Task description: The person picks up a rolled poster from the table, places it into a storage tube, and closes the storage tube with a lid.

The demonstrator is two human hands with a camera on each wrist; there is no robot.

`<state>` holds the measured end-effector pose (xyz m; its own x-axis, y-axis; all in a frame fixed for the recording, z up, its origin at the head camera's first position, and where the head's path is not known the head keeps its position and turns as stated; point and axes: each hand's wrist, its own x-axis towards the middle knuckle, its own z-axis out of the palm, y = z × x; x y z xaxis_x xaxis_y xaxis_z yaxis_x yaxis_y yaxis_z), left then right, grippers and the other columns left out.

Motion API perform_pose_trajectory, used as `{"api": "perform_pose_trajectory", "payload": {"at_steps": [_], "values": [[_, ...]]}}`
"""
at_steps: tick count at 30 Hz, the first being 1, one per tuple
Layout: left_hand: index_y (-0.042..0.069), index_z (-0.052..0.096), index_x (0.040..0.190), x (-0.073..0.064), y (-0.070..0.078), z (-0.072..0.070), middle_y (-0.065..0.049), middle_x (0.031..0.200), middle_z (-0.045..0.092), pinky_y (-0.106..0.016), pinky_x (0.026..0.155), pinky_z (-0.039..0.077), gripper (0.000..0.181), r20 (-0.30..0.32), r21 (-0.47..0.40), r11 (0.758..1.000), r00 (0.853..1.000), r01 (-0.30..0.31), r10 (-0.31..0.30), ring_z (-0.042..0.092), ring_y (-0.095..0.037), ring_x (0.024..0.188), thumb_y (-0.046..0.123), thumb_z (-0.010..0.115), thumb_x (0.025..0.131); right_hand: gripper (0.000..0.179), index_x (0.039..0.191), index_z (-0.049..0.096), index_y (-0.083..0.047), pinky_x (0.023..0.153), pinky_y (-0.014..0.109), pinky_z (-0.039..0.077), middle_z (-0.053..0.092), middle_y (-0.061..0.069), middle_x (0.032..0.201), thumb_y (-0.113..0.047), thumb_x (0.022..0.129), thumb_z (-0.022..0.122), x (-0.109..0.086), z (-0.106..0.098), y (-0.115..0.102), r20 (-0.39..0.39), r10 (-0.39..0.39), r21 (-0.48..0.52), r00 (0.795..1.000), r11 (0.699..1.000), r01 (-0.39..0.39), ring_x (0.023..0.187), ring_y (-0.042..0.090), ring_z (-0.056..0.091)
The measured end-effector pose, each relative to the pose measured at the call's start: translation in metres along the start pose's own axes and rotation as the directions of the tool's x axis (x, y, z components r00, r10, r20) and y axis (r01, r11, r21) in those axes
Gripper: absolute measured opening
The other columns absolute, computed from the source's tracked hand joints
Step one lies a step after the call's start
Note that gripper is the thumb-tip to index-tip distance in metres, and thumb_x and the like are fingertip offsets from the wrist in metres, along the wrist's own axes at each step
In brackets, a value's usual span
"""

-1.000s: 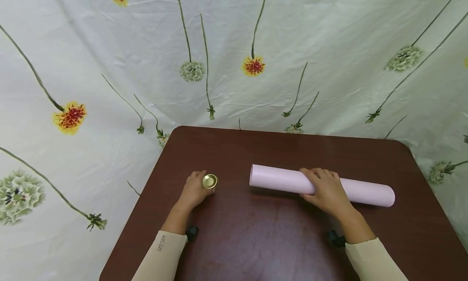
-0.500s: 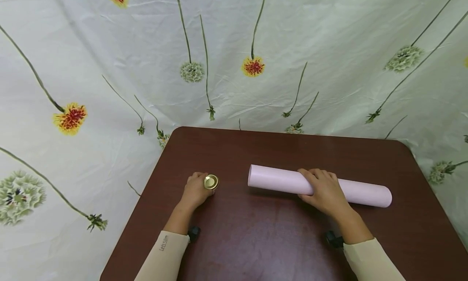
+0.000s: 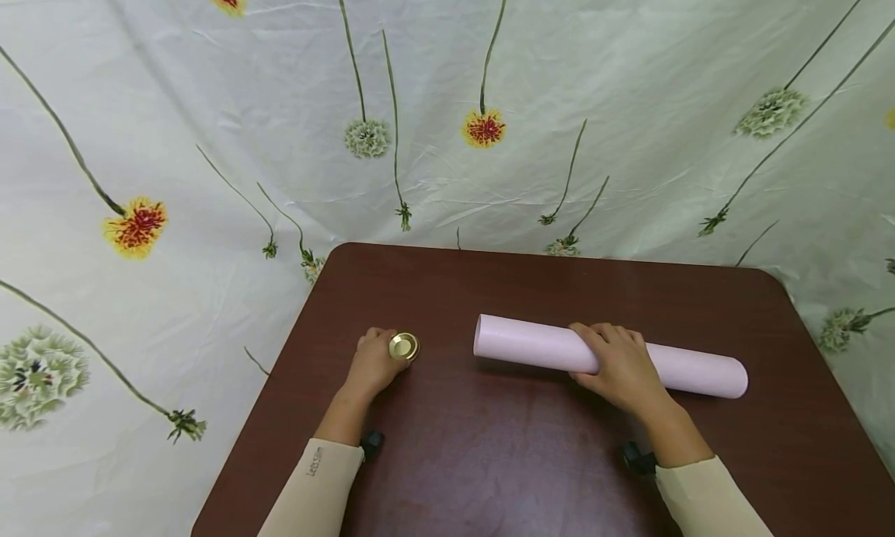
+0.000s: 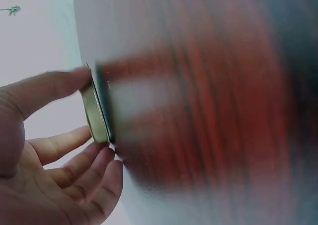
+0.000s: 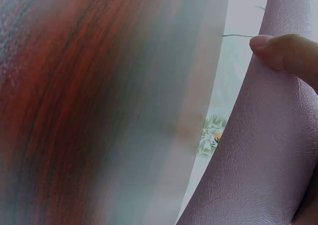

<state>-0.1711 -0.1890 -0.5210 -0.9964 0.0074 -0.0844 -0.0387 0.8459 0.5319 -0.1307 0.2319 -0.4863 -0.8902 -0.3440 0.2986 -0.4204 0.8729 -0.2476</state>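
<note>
My left hand pinches a small round gold piece, ringed on top with a flat middle, over the left part of the table. In the left wrist view the gold piece shows side-on, low and disc-like with a dark underside; thumb above and fingertips below hold its edge close to the tabletop. Over on the right, my right hand grips a rolled-up pink sheet round its middle from above. Its leather-like grain shows in the right wrist view, thumb laid across it. The roll's left end is an open tube.
The dark reddish-brown table has rounded far corners and a glossy top. Behind it and at its sides hangs a pale curtain printed with flowers. A dark band or strap sits at each wrist.
The pink roll and my right hand have slid slightly left. My left hand has shifted a touch to the right with the gold piece. Both grips look unchanged.
</note>
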Motion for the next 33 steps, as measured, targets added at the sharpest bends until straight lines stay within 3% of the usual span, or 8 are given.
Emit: {"api": "perform_pose_trajectory", "payload": {"at_steps": [5,14,19,22,26,33], "values": [[-0.004,0.059,0.132,0.000,0.003,-0.003,-0.025,0.135,0.057,-0.053,0.104,0.046,0.058,0.036,-0.094,0.995,0.999,-0.015,0.018,0.054,-0.042,0.125,0.014,0.078,0.080,0.077,0.140,0.055,-0.019,0.095,0.058,0.041,0.065,0.013,0.115,-0.035,0.072,0.090,0.000,0.001,0.000,-0.007,-0.005,0.001,1.000,1.000,0.005,0.110,0.039,0.061],[0.005,0.050,0.148,-0.011,0.022,-0.011,-0.018,0.144,0.050,-0.054,0.107,0.044,0.065,0.111,-0.237,0.972,0.993,-0.004,0.031,0.053,-0.036,0.130,0.024,0.073,0.091,0.078,0.140,0.055,-0.018,0.094,0.057,0.041,0.065,0.013,0.116,-0.033,0.073,0.090,0.000,0.000,0.000,-0.008,-0.009,0.008,1.000,1.000,0.009,0.110,0.039,0.061],[0.010,0.050,0.149,-0.015,0.034,-0.014,-0.012,0.143,0.052,-0.053,0.108,0.043,0.066,0.099,-0.284,0.957,0.991,-0.056,0.088,0.053,-0.031,0.130,0.031,0.073,0.092,0.077,0.140,0.055,-0.018,0.094,0.057,0.041,0.065,0.013,0.116,-0.033,0.073,0.090,0.000,0.001,-0.001,-0.012,-0.008,0.012,1.000,1.000,0.008,0.110,0.039,0.060],[0.014,0.050,0.150,-0.016,0.038,-0.015,-0.008,0.144,0.054,-0.049,0.102,0.049,0.068,0.087,-0.309,0.948,0.990,-0.076,0.108,0.060,-0.028,0.122,0.038,0.075,0.091,0.077,0.140,0.055,-0.019,0.094,0.057,0.041,0.065,0.012,0.116,-0.033,0.073,0.090,0.000,0.001,-0.002,-0.014,-0.006,0.018,1.000,1.000,0.006,0.111,0.039,0.060],[0.018,0.052,0.147,-0.018,0.043,-0.016,-0.006,0.141,0.059,-0.042,0.090,0.056,0.068,0.077,-0.362,0.928,0.990,-0.082,0.118,0.067,-0.025,0.106,0.041,0.078,0.088,0.077,0.140,0.055,-0.020,0.095,0.057,0.041,0.065,0.013,0.117,-0.033,0.073,0.090,0.001,0.001,-0.003,-0.012,-0.005,0.021,1.000,1.000,0.005,0.111,0.039,0.060],[0.019,0.055,0.142,-0.022,0.054,-0.017,-0.001,0.136,0.064,-0.041,0.092,0.055,0.067,0.088,-0.430,0.898,0.986,-0.091,0.142,0.066,-0.022,0.103,0.040,0.082,0.084,0.077,0.141,0.055,-0.019,0.095,0.057,0.041,0.065,0.013,0.116,-0.033,0.073,0.089,0.003,0.001,-0.004,-0.018,-0.005,0.026,1.000,1.000,0.005,0.111,0.039,0.060]]}}
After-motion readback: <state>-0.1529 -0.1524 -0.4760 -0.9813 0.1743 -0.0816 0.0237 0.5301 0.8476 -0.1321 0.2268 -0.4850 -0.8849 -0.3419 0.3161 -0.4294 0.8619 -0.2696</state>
